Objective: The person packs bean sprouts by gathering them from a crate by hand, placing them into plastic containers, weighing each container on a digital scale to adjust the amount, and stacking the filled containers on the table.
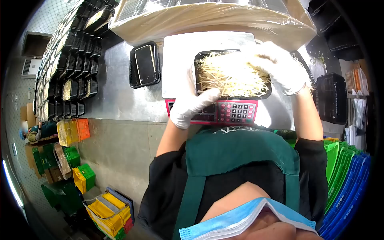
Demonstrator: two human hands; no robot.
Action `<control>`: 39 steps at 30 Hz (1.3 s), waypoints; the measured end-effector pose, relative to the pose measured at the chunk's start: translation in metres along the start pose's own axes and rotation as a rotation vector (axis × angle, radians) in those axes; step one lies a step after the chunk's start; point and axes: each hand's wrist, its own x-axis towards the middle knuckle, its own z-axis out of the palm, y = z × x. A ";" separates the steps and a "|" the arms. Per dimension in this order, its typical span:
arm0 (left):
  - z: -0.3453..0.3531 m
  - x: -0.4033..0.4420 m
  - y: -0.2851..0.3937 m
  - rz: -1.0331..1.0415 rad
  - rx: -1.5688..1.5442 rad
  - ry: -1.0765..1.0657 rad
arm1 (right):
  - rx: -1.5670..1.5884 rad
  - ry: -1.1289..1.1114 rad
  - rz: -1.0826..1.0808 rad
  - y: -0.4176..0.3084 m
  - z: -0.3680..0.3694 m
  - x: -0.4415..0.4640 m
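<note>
A black plastic tray (197,76) full of pale bean sprouts (236,78) sits on the white platform of a scale (178,60). My left hand (190,106), in a white glove, is open at the tray's near left corner, its thumb stretched over the front rim and its fingers along the left side. Over the tray's right side is my right hand (282,68), also gloved. Its fingers are bent and apart, and the tips blur into glare above the sprouts. The scale's red keypad panel (238,112) faces me.
Left of the scale lies another black tray (145,66). Stacked black trays (74,68) line the table's left end. A plastic-wrapped carton (212,22) stands behind the scale. More black trays (332,98) are at the right, above blue crates (348,196). Yellow crates (108,210) stand on the floor.
</note>
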 end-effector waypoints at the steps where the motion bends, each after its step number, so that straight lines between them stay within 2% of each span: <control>1: 0.004 -0.005 -0.002 0.035 -0.063 0.054 | -0.095 -0.078 -0.039 0.012 0.002 0.000; 2: 0.000 0.000 -0.012 0.128 0.166 -0.002 | -0.071 -0.098 -0.144 0.021 0.003 0.002; 3: -0.004 0.006 -0.022 0.213 0.395 -0.056 | -0.074 -0.108 -0.144 0.019 0.005 0.004; 4: -0.009 0.007 -0.025 0.383 1.005 -0.092 | -0.167 -0.114 -0.103 0.017 0.008 0.004; 5: -0.003 0.011 -0.031 0.556 1.191 -0.095 | -0.258 -0.117 -0.064 0.014 0.011 0.004; 6: 0.005 0.029 -0.032 0.477 1.123 -0.241 | -0.258 -0.120 -0.068 0.015 0.017 0.003; 8: 0.012 0.046 -0.028 0.407 1.057 -0.377 | -0.520 -0.128 -0.116 0.019 0.029 0.002; 10: 0.014 0.050 -0.027 0.657 0.998 -0.372 | -0.500 -0.069 -0.181 0.001 0.018 -0.010; 11: 0.012 0.048 -0.022 0.662 1.002 -0.374 | -0.476 -0.005 -0.239 -0.010 0.010 -0.015; 13: 0.001 0.025 -0.003 0.350 1.303 -0.374 | -0.182 0.159 -0.225 -0.019 -0.009 -0.027; 14: -0.010 0.018 0.004 0.389 1.279 -0.366 | 0.016 0.180 -0.130 -0.010 -0.018 -0.027; 15: -0.017 0.012 0.013 0.303 1.193 -0.355 | 0.036 0.194 -0.105 0.006 -0.022 -0.022; 17: -0.034 -0.005 0.024 0.298 1.371 -0.277 | 0.076 0.222 -0.056 0.040 -0.030 -0.011; 19: -0.051 -0.011 0.023 0.349 1.332 -0.281 | 0.102 0.154 -0.035 0.067 -0.010 0.009; 21: -0.057 -0.012 0.019 0.395 1.291 -0.262 | -0.211 0.006 -0.013 0.065 0.007 0.025; 22: -0.057 -0.008 0.016 0.430 1.278 -0.259 | -0.062 0.018 -0.191 0.073 0.022 0.038; 23: -0.056 -0.004 0.014 0.465 1.265 -0.257 | -0.059 0.018 -0.192 0.079 0.022 0.038; 25: -0.030 0.017 0.016 0.450 1.281 -0.251 | -0.063 0.231 -0.176 0.040 0.020 0.036; 26: -0.019 0.027 0.014 0.387 1.348 -0.307 | 0.301 0.218 -0.103 0.038 0.021 0.033; 27: -0.011 0.034 0.010 0.326 1.413 -0.361 | 0.499 0.176 -0.106 0.032 0.017 0.029; 29: 0.003 0.047 -0.003 0.299 1.336 -0.359 | 0.437 0.234 -0.141 0.026 0.014 0.016; 31: 0.003 0.045 0.000 0.280 1.254 -0.357 | 0.376 0.253 -0.085 0.020 0.004 -0.007; 33: -0.012 0.028 0.017 0.361 0.837 -0.287 | 0.342 0.396 -0.080 0.036 -0.003 -0.028; 34: -0.013 0.024 0.016 0.391 0.603 -0.156 | 0.390 0.410 -0.115 0.048 -0.001 -0.037; 35: -0.015 0.028 0.013 0.392 0.604 -0.155 | 0.245 0.359 -0.185 0.056 0.000 -0.040; 37: -0.014 0.038 0.006 0.513 0.963 0.015 | 0.085 0.239 -0.291 0.030 0.019 -0.028; 38: -0.009 0.041 0.004 0.564 1.139 0.098 | -0.113 0.202 -0.360 0.022 0.028 -0.018; 39: -0.002 0.043 0.002 0.573 1.141 0.103 | -0.316 0.167 -0.436 0.015 0.032 -0.007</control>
